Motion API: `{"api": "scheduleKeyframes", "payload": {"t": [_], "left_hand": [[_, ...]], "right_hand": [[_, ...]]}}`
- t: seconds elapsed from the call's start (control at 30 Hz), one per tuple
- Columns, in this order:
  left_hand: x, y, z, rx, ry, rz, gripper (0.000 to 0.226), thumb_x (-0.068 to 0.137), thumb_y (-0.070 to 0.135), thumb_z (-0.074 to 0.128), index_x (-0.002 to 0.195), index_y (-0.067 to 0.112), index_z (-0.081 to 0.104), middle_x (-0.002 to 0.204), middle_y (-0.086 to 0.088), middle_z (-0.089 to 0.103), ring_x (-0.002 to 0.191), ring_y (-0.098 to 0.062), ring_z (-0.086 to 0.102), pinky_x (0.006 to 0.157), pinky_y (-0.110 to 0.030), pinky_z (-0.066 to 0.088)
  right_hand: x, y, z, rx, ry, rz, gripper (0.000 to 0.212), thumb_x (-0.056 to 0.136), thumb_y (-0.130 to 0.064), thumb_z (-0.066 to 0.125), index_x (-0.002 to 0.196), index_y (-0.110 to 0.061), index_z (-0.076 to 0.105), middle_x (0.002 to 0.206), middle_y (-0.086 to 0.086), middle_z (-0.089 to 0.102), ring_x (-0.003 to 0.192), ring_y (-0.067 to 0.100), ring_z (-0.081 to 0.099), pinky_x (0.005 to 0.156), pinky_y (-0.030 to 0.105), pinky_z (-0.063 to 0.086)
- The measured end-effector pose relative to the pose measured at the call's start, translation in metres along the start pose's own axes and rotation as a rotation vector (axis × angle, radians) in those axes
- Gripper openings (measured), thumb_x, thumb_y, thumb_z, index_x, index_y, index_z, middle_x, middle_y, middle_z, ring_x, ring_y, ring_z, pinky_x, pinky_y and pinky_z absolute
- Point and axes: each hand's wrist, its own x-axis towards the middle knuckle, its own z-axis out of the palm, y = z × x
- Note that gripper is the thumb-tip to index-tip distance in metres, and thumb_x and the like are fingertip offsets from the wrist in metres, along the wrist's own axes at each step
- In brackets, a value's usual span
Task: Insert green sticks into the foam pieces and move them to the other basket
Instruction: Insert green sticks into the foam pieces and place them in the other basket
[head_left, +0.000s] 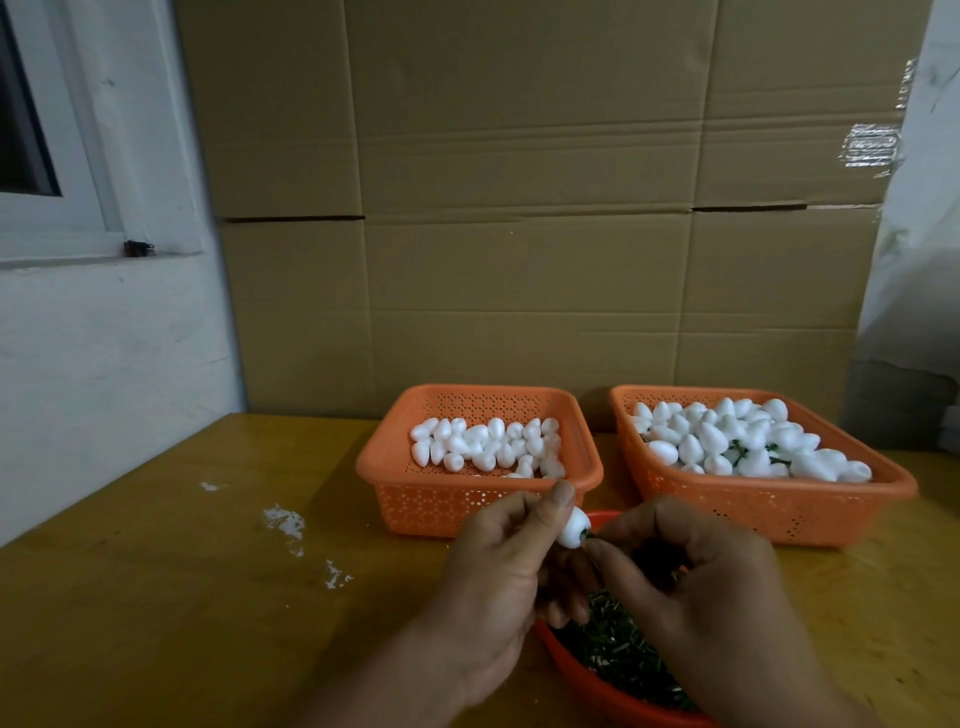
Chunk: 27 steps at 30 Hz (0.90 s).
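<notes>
Centrally, left hand (498, 566) pinching foam piece (573, 534) — right hand (691, 571) gripping green stick (588, 537) — above bowl (587, 680) of sticks.

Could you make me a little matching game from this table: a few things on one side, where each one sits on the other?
Things:
1. foam piece with a stick
2. left basket
3. right basket
4. red bowl

Places:
A. nearest the camera, holding green sticks
B. far right, heaped, some green stems showing
C. pinched in the left hand
D. middle, plain white foam only

Pairs: 1-C, 2-D, 3-B, 4-A
</notes>
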Motion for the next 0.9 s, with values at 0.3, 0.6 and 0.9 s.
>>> {"api": "scheduleKeyframes", "payload": {"t": [0.3, 0.6, 0.9], "left_hand": [[-0.0003, -0.0028, -0.0004, 0.211, 0.034, 0.248, 0.04, 0.083, 0.053, 0.069, 0.084, 0.013, 0.07, 0.064, -0.007, 0.062, 0.052, -0.023, 0.054, 0.047, -0.027, 0.042], [-0.0014, -0.0005, -0.0025, 0.325, 0.0, 0.344, 0.031, 0.087, 0.049, 0.065, 0.085, 0.019, 0.072, 0.066, 0.0, 0.061, 0.057, -0.013, 0.054, 0.054, -0.021, 0.043], [-0.0039, 0.0016, 0.0009, 0.469, 0.024, 0.425, 0.028, 0.088, 0.057, 0.055, 0.079, 0.031, 0.064, 0.062, 0.011, 0.057, 0.059, -0.002, 0.051, 0.057, -0.02, 0.043]], "right_hand": [[-0.0002, -0.0012, 0.0002, 0.029, -0.033, 0.059, 0.011, 0.08, -0.023, 0.076, 0.077, -0.034, 0.076, 0.07, -0.019, 0.073, 0.061, 0.005, 0.07, 0.056, 0.039, 0.058], [-0.0009, 0.0008, 0.0021, 0.124, -0.046, 0.068, 0.018, 0.082, -0.016, 0.078, 0.075, -0.032, 0.077, 0.068, -0.018, 0.073, 0.057, 0.003, 0.069, 0.051, 0.018, 0.053], [-0.0002, 0.0, 0.0058, 0.335, -0.082, 0.117, 0.007, 0.078, -0.036, 0.071, 0.077, -0.034, 0.078, 0.069, -0.01, 0.076, 0.061, 0.005, 0.071, 0.054, 0.014, 0.051]]}}
